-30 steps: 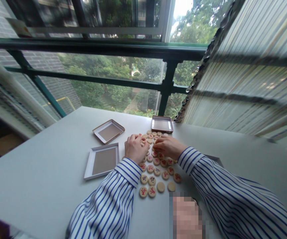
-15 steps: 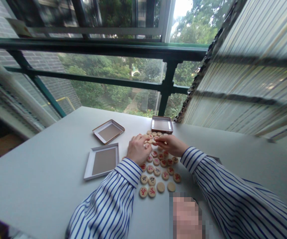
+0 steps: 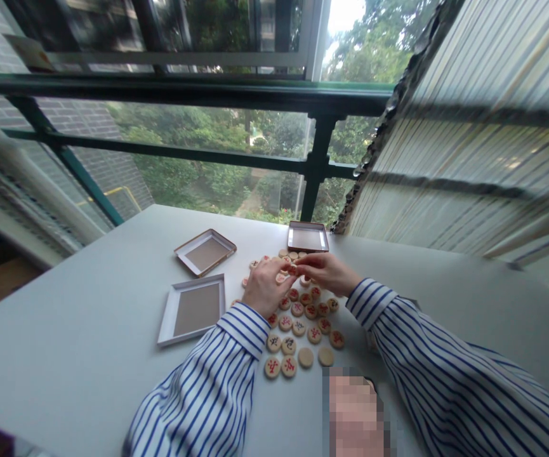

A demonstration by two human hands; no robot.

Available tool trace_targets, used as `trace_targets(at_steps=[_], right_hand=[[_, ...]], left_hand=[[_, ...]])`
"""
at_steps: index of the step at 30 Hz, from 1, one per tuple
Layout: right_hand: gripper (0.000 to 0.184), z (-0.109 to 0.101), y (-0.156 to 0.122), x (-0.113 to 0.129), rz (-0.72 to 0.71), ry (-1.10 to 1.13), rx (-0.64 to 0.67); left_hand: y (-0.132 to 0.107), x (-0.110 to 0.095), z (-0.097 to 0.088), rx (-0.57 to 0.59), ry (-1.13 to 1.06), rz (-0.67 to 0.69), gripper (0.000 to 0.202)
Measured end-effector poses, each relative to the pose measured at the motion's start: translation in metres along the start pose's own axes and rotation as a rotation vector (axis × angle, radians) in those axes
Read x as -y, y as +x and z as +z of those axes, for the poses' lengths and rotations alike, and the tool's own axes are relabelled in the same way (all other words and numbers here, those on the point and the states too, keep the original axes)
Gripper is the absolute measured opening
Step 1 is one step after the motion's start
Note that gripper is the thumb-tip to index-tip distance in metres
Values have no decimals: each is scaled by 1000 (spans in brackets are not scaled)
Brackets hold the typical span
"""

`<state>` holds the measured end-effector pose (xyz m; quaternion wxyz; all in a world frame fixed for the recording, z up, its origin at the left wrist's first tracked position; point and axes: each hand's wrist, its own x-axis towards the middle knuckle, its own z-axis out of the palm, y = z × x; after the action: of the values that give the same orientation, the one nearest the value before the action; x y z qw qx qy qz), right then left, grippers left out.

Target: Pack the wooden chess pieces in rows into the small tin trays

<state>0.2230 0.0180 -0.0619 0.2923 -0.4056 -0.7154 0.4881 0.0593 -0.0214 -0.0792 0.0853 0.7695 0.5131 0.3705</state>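
In the head view, the fingers of the right hand (image 3: 329, 273) were closed on a red-marked disc (image 3: 292, 270), above other discs (image 3: 297, 327) spread on the desk (image 3: 88, 304). The left hand's (image 3: 265, 285) fingers were curled at the disc's left edge; their grip could not be determined.

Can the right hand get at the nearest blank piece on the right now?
Likely yes: only flat marked pieces separate the right hand from the blank piece, leaving it open from above. The hand seems to be pinching a red-marked piece, so it may need to let go first.
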Motion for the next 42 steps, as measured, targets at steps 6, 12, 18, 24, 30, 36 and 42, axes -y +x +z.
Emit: trace_targets(at_steps=[6,12,18,24,30,36,42], right_hand=[[24,-6,-2,0,36,-63,-52],[25,-24,-11,1,55,-196,-133],[29,-42,-22,-8,51,-337,-184],[27,-54,-32,-12,26,-622,-264],[28,-55,-40,-11,38,-745,-248],[28,-57,-40,-12,71,-904,-191],[21,-57,-35,-17,122,-977,-157]], left_hand=[[0,5,4,14,36,-7,24],[-2,5,5,78,166,-68,22],[1,-1,5,80,285,-159,22],[10,-9,5,144,374,-195,21],[16,-15,10,179,405,-196,22],[19,-10,12,208,462,-198,25],[21,-13,11,238,515,-213,27]])
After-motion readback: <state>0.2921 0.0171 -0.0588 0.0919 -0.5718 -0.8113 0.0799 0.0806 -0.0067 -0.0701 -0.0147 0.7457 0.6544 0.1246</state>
